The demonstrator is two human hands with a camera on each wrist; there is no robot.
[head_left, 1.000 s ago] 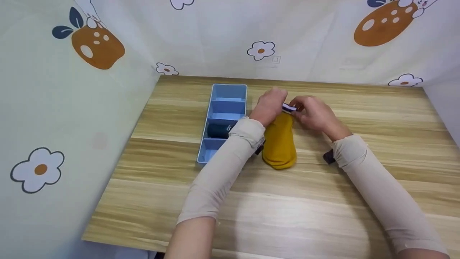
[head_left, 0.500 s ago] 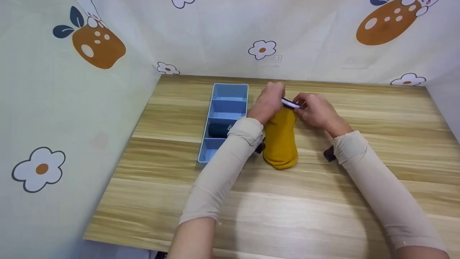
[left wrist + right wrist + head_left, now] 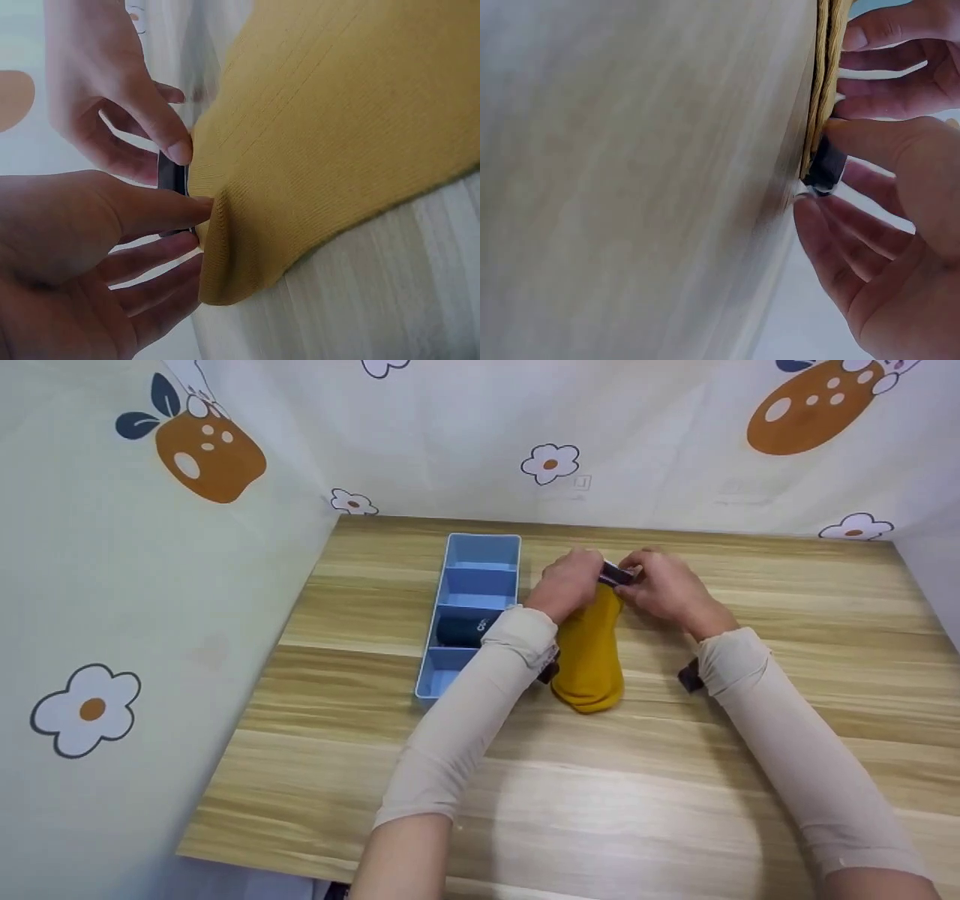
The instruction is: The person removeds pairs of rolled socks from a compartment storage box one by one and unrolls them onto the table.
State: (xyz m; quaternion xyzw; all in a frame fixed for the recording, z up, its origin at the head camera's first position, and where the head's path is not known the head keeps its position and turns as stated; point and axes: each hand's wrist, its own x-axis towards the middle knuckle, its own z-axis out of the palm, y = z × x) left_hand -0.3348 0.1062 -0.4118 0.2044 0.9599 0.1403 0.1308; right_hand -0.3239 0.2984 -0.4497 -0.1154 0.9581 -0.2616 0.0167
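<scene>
A mustard-yellow sock [image 3: 589, 660] lies on the wooden table, toe end toward the person, cuff end raised a little between the two hands. A small dark strip with a pale edge, like a label [image 3: 616, 574], sits at the cuff. My left hand [image 3: 566, 585] pinches the sock's cuff beside the strip; in the left wrist view the thumb presses on the knit [image 3: 322, 135]. From the other side my right hand [image 3: 667, 592] pinches the strip and cuff edge between thumb and fingers. The right wrist view shows the sock's layered edge [image 3: 823, 82] and the dark strip [image 3: 826, 166].
Left of the sock stands a light blue divided tray [image 3: 517, 574] with several compartments. A dark teal rolled item [image 3: 459, 630] with white letters lies in one, partly behind the left sleeve [image 3: 487, 697]. A flower-patterned curtain [image 3: 645, 450] rises behind the table.
The strip has turned from its white face to its dark face. Both hands have shifted slightly to the right at the cuff, while the sock's toe end has stayed nearly in place.
</scene>
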